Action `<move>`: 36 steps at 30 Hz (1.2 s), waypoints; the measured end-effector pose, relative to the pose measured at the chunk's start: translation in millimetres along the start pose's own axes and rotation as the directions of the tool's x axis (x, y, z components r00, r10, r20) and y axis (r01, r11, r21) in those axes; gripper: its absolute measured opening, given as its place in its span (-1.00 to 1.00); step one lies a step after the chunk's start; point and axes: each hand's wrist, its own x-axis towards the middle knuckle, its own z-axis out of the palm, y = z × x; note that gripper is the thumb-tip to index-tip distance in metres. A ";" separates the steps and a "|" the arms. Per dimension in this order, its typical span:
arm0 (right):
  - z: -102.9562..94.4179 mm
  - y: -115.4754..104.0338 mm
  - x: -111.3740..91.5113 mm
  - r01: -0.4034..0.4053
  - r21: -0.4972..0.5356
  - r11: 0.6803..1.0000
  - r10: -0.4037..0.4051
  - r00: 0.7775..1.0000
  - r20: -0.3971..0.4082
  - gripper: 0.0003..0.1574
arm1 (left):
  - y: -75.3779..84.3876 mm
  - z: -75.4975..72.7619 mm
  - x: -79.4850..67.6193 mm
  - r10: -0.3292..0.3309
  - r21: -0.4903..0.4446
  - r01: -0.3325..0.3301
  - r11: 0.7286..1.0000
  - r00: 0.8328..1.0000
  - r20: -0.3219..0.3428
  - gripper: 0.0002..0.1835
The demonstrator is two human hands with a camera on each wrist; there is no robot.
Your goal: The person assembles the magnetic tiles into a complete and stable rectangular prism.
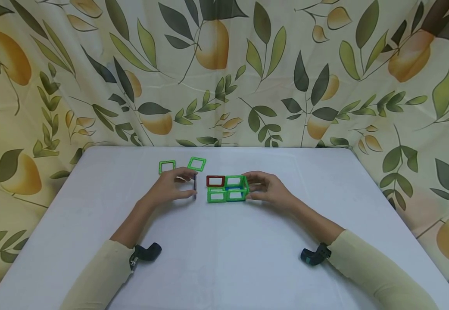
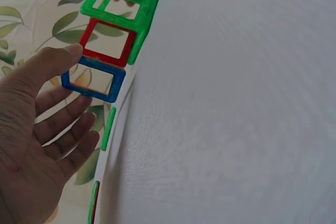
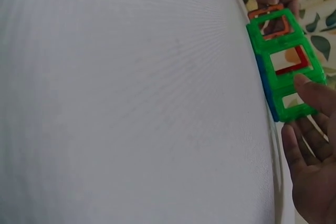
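Note:
My left hand (image 1: 168, 187) pinches a square magnetic tile frame (image 1: 195, 187) between thumb and fingers. The tile stands upright, edge-on in the head view; it looks blue (image 2: 119, 83) in the left wrist view, and an orange frame (image 3: 268, 10) shows by that hand in the right wrist view. A box-like structure of green magnetic tiles (image 1: 226, 196), with a red tile (image 1: 215, 176) at its back left and blue parts low down, sits just right of it. At the structure's right end, my right hand (image 1: 269, 189) grips the green side with thumb and fingers.
Two loose green tile frames, one at left (image 1: 167, 162) and one at right (image 1: 197, 158), lie behind my left hand. All of it is on a white-covered table (image 1: 224, 254). A fruit-and-leaf patterned curtain (image 1: 224, 125) hangs behind the far edge.

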 end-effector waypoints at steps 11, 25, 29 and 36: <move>4.4 -1.7 0.8 -0.016 0.005 1.000 0.016 1.000 -0.021 -0.18 | 6.4 2.8 -0.4 0.034 -0.009 -0.034 0.999 0.999 -0.004 -0.37; 5.6 1.1 2.4 -0.012 0.012 1.000 0.013 1.000 -0.021 -0.21 | 12.0 8.4 1.8 0.043 0.030 -0.043 0.999 0.999 -0.001 -0.37; 5.8 1.5 1.9 -0.018 0.016 1.000 0.018 1.000 -0.020 -0.20 | 13.5 10.3 2.4 0.045 0.038 -0.045 0.998 0.999 0.002 -0.38; 7.2 1.3 1.8 -0.021 0.015 1.000 0.021 1.000 -0.023 -0.20 | 13.0 14.3 4.0 0.040 0.044 -0.040 0.998 0.999 0.005 -0.39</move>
